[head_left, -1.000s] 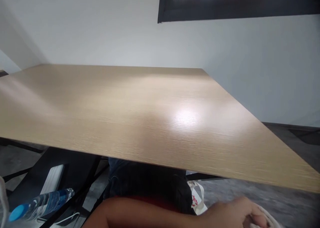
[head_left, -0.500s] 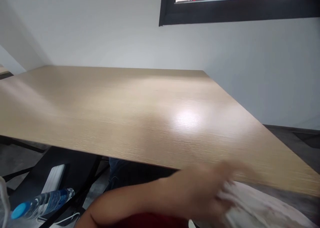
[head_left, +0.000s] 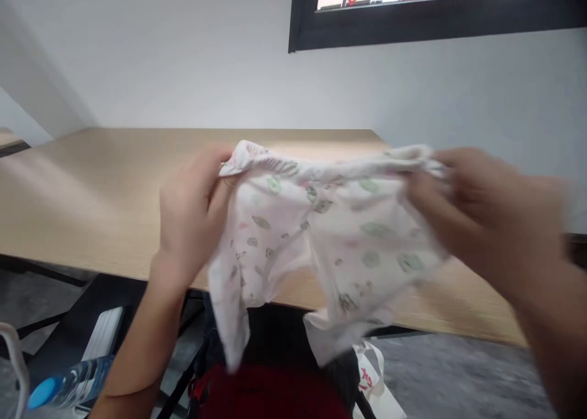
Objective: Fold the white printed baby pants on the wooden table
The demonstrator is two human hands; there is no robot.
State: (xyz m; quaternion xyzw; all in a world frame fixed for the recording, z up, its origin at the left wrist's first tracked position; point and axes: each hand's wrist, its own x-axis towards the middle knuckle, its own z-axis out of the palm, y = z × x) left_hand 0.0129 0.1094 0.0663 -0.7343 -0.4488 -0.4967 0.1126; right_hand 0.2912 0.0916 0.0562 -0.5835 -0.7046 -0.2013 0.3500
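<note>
A small white cotton garment [head_left: 321,235] with pale green and pink prints hangs spread in the air above the table. My left hand [head_left: 192,214] pinches its elasticated top edge at the left end. My right hand [head_left: 477,214], slightly blurred, grips the same edge at the right end. The lower part of the cloth droops in folds past the near edge of the light oak-veneer table [head_left: 92,211], and its two lower corners dangle free.
A plastic water bottle with a blue cap [head_left: 68,379] lies low at the left. Below the table are a dark red cloth [head_left: 266,394] and a white printed bag [head_left: 371,376]. Grey floor [head_left: 458,370] lies to the right. A dark-framed window [head_left: 413,9] sits high on the wall.
The garment has risen from low at the right and now hangs spread across the middle. Both hands hold it up over the table; earlier only my right hand showed, on the bunched cloth.
</note>
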